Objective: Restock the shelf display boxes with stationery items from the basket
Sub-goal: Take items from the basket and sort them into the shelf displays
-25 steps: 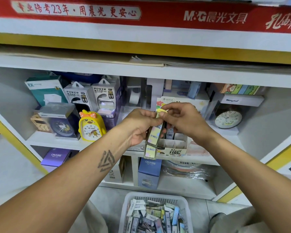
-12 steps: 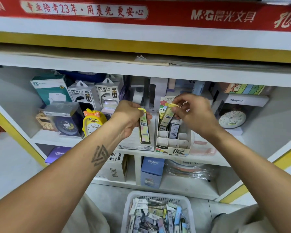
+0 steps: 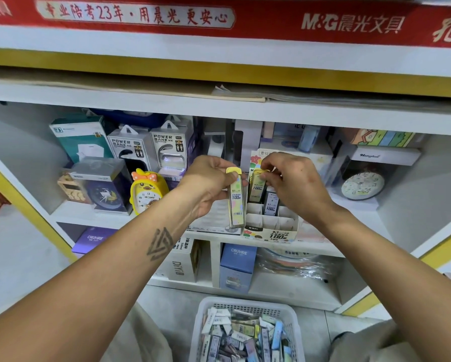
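Nearest me, the white plastic mesh basket [image 3: 245, 309] on the floor holds a heap of slim lead cases. My left hand [image 3: 208, 184] pinches a yellow-capped lead case [image 3: 236, 202] upright by its top, just left of the white cardboard display box [image 3: 279, 232] at the shelf's front edge. My right hand [image 3: 295, 181] pinches a second yellow-capped case [image 3: 257, 188] standing in a back compartment beside a dark one.

White shelf [image 3: 70, 214] with display box [image 3: 271, 232], duck clock [image 3: 147, 192], boxed goods.

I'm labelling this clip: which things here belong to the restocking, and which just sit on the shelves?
In the job: left hand holding a lead case; right hand slotting a second case into the display box; basket.

Bystanders: chick clock, power bank boxes, round clock.
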A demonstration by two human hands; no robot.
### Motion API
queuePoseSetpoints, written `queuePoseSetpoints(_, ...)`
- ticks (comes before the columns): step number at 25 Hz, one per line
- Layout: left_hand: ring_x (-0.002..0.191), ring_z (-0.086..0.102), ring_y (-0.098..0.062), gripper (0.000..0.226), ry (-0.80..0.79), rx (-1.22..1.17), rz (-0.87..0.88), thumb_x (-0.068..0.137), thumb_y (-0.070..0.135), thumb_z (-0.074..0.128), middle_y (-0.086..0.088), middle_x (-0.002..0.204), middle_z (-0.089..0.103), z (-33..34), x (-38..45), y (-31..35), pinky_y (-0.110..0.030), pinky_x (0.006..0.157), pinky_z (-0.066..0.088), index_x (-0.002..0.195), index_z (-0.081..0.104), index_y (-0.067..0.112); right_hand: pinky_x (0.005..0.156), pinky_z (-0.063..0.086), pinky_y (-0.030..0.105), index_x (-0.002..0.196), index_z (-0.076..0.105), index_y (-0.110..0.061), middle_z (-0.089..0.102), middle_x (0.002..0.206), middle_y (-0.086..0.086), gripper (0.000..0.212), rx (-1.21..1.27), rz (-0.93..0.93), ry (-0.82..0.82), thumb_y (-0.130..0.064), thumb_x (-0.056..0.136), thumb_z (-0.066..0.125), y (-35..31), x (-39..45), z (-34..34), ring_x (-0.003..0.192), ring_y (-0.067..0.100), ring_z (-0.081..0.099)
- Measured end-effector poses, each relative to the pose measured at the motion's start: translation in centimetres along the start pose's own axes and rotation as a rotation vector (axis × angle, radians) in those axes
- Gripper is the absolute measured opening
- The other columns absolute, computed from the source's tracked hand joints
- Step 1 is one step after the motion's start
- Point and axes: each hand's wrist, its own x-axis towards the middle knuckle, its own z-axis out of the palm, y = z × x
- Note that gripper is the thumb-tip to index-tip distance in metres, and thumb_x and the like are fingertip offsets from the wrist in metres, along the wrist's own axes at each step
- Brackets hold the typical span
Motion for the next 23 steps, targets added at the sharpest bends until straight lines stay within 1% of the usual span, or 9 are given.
queuePoseSetpoints(3,0.098,0.071,-0.038,0.022,0.046,-0.020,0.010,0.096,-0.009,0.053,-0.028,0.100,0.070,0.0,0.2,-0.1,-0.049,0.084,0.058,0.118,0.056,-0.010,0.066,0.055,0.038,0.091,0.068,-0.014,0.067,0.078,-0.003,0.009,0.043,0.060,-0.006,-0.010,0.087,0.074,0.2,0.1,-0.1,0.069,0.018,0.064)
queuePoseSetpoints(5,0.096,0.071,-0.039,0.020,0.062,-0.037,0.016,0.094,-0.008,0.057,-0.029,0.102,0.069,0.0,0.3,-0.1,-0.049,0.084,0.059,0.114,0.060,-0.008,0.066,0.056,0.038,0.092,0.068,-0.015,0.067,0.076,-0.004,0.010,0.086,0.119,-0.019,-0.008,0.087,0.073,0.7,0.2,0.0,0.067,0.016,0.066)
queuePoseSetpoints(10,0.079,0.069,-0.024,0.013,0.067,-0.014,0.025,0.089,-0.004,0.067,-0.018,0.097,0.070,0.1,0.4,-0.2,-0.035,0.070,0.060,0.097,0.070,0.006,0.068,0.057,0.039,0.090,0.069,-0.011,0.066,0.071,0.000,0.012,0.107,0.128,-0.185,0.001,0.089,0.066,0.7,-0.7,1.1,0.067,0.018,0.066)
queuePoseSetpoints(13,0.088,0.067,-0.025,0.014,0.062,0.016,0.020,0.088,-0.001,0.070,-0.014,0.097,0.070,0.1,0.4,-0.3,-0.037,0.075,0.060,0.099,0.072,0.008,0.074,0.054,0.038,0.089,0.074,-0.003,0.069,0.084,0.007,0.015,-0.006,0.005,-0.192,0.004,0.090,0.060,0.5,-0.7,1.2,0.077,0.025,0.064)
queuePoseSetpoints(15,0.086,0.067,-0.024,0.016,0.048,0.023,0.031,0.087,0.000,0.072,-0.010,0.089,0.068,0.1,0.4,-0.4,-0.037,0.074,0.060,0.102,0.072,0.007,0.078,0.052,0.033,0.094,0.075,-0.004,0.070,0.090,0.007,0.016,-0.007,0.011,-0.136,0.002,0.090,0.061,0.2,-0.4,1.0,0.082,0.026,0.065)
queuePoseSetpoints(17,0.083,0.069,-0.023,0.017,0.023,0.020,0.045,0.085,-0.001,0.073,-0.012,0.089,0.069,0.3,0.2,-0.4,-0.038,0.075,0.062,0.100,0.070,0.006,0.070,0.053,0.031,0.104,0.074,-0.010,0.071,0.085,0.003,0.019,0.252,0.196,-0.126,-0.003,0.094,0.060,-0.7,-0.3,0.5,0.074,0.024,0.067)
queuePoseSetpoints(19,0.082,0.069,-0.020,0.017,0.001,0.060,0.066,0.082,0.001,0.077,-0.010,0.088,0.071,0.6,0.2,-0.6,-0.036,0.076,0.059,0.095,0.069,0.009,0.055,0.052,0.032,0.110,0.071,-0.017,0.071,0.081,0.009,0.020,0.582,0.353,-0.169,-0.007,0.096,0.061,-1.5,-0.1,0.2,0.065,0.021,0.066)
queuePoseSetpoints(21,0.076,0.068,-0.016,0.022,-0.008,0.090,0.082,0.078,0.004,0.081,-0.006,0.081,0.070,0.7,0.0,-0.7,-0.029,0.069,0.058,0.094,0.068,0.011,0.050,0.048,0.027,0.106,0.071,-0.019,0.069,0.078,0.016,0.017,0.657,0.350,-0.180,-0.008,0.094,0.066,-1.9,0.0,-0.2,0.059,0.018,0.060)
queuePoseSetpoints(23,0.076,0.070,-0.019,0.026,-0.036,0.024,0.071,0.077,-0.003,0.079,-0.010,0.082,0.070,0.7,0.1,-0.8,-0.028,0.068,0.061,0.098,0.067,0.006,0.051,0.051,0.028,0.098,0.071,-0.019,0.067,0.072,0.012,0.017,0.633,0.333,-0.156,-0.004,0.092,0.069,-1.8,0.0,-0.8,0.055,0.018,0.061)
